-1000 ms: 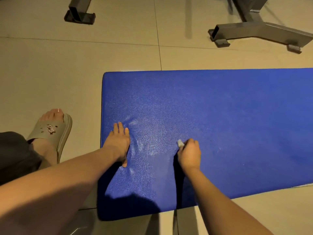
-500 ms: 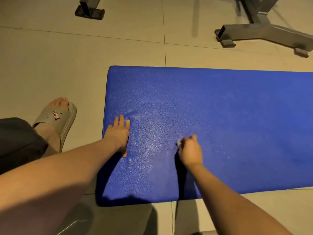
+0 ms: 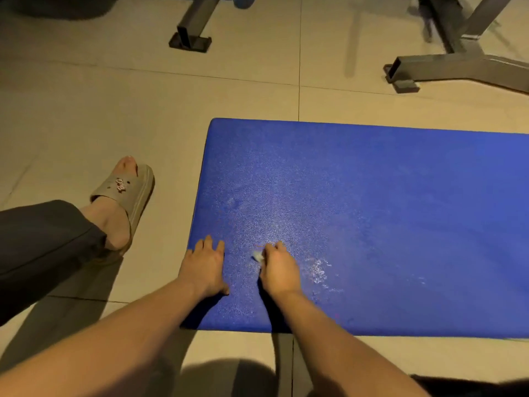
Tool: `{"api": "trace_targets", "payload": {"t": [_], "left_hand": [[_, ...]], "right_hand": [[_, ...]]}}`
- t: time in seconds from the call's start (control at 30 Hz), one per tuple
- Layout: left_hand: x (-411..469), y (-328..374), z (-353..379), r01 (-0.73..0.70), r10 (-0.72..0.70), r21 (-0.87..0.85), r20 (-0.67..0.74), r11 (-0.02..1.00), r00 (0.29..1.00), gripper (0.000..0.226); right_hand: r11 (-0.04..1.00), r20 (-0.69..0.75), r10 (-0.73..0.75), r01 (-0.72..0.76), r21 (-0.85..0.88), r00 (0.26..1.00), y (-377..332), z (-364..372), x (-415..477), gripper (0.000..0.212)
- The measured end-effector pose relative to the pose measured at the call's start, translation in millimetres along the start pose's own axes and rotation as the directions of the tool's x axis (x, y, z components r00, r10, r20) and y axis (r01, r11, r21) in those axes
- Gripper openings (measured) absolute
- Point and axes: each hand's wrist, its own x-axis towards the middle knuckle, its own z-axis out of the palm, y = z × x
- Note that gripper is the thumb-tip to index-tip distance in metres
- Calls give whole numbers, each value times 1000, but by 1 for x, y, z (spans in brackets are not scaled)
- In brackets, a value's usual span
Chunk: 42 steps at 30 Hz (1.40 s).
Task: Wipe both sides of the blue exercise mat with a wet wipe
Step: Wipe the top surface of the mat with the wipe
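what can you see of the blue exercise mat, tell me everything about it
The blue exercise mat is deep blue with a fine pebbled, foam-like surface. It lies flat on the beige tiled floor, its short end with rounded corners at the left, and runs out of frame on the right. Wet streaks glisten near its front edge. The left hand rests flat on its left end, and the right hand presses a small white wet wipe onto it. Its underside is hidden.
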Motion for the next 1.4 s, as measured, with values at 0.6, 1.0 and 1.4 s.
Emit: {"api": "trace_targets", "payload": {"t": [0.6, 1.0, 1.4], "left_hand": [[1, 23, 15, 83, -85, 23, 123, 996, 989, 156], [4, 30, 9, 101, -109, 61, 151, 993, 983, 157], [5, 29, 12, 96, -104, 59, 153, 994, 983, 156]], "right_hand": [[994, 111, -83, 90, -60, 990, -13, 10, -31, 14], [933, -155, 340, -353, -65, 928, 72, -33, -31, 16], [961, -74, 238, -246, -128, 968, 69, -25, -50, 17]]}}
